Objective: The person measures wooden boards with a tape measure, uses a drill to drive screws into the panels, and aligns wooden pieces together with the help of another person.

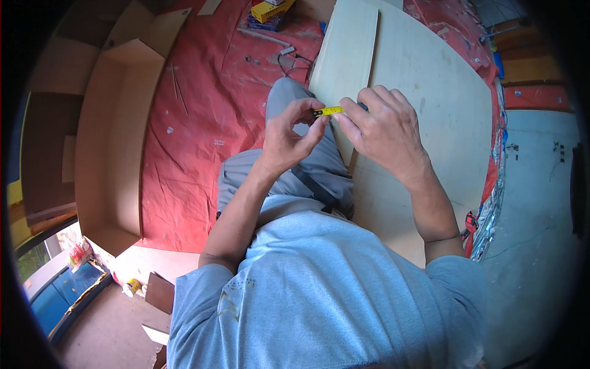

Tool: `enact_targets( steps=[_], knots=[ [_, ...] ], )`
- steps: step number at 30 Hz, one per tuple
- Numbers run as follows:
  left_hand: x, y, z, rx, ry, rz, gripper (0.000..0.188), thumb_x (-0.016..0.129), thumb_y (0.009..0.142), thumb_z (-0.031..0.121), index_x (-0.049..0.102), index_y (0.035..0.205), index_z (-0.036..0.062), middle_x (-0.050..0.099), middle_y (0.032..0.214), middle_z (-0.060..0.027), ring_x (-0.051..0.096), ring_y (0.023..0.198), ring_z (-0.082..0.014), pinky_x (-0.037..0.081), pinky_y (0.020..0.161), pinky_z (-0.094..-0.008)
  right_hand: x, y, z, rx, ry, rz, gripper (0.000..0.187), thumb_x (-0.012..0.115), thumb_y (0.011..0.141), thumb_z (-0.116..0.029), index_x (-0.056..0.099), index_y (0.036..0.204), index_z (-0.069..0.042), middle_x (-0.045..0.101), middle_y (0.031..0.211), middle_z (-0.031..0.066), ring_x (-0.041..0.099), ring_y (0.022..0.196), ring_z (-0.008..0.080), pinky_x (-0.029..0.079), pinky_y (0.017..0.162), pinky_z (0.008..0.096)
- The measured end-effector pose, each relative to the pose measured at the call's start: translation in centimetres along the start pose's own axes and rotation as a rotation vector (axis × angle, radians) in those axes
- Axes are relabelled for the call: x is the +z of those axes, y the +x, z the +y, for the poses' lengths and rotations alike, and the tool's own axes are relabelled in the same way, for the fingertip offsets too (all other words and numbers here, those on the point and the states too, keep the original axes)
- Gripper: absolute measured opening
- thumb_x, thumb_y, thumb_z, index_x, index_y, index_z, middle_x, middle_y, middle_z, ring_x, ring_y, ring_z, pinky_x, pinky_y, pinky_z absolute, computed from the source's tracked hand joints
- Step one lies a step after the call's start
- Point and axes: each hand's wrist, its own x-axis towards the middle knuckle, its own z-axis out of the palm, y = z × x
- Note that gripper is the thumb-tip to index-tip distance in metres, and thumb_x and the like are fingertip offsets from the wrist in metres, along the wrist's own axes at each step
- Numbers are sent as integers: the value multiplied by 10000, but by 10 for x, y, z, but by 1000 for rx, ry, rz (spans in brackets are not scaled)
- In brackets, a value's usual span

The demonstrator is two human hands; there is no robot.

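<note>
A tape measure (330, 111) is held in front of me above my lap, with a short length of its yellow blade showing between my two hands. My left hand (284, 136) pinches the blade's dark end between thumb and fingertips. Closed around the other side is my right hand (386, 130), which hides most of the case; a dark bit of it peeks out above the fingers. Below and beyond my hands lie a large pale wooden sheet (430, 92) and a narrower board (346, 49) on top of it.
Red sheeting (196, 123) covers the floor on the left, with a cable (296, 60) and small scraps on it. A long open wooden box (117, 147) stands at the far left. Yellow and blue boxes (270, 11) sit at the back. My grey-trousered leg (289, 95) is bent beneath my hands.
</note>
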Motion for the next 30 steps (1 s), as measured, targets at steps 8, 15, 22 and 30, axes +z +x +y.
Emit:
enact_targets(
  steps=[8,15,22,30],
  knots=[
    [0,0,-1,2,28,-10,265,778,932,53,680,1160,-39,758,914,-97,746,845,-129,600,791,-287,1,0,1,2,1,-43,212,788,888,-276,775,961,-77,657,844,57,655,868,233,505,779,390],
    [2,-3,3,36,75,35,268,781,921,42,678,1157,-33,759,918,-101,753,832,-137,604,783,-288,3,-1,-1,-2,2,-21,204,792,883,-271,777,961,-82,655,847,54,651,871,228,500,779,381],
    [-1,-6,12,181,214,79,263,782,907,1,688,1150,-32,753,951,-84,706,802,-99,579,750,-247,-6,1,-5,-47,9,35,192,806,874,-265,749,954,-100,612,833,42,631,856,222,474,742,377],
    [-1,-7,17,316,234,122,285,799,876,0,683,1135,-18,736,890,-106,748,746,-192,577,678,-304,-20,2,-9,-98,-35,51,216,827,855,-269,735,963,-105,561,822,34,601,822,220,453,715,375]
  ],
)
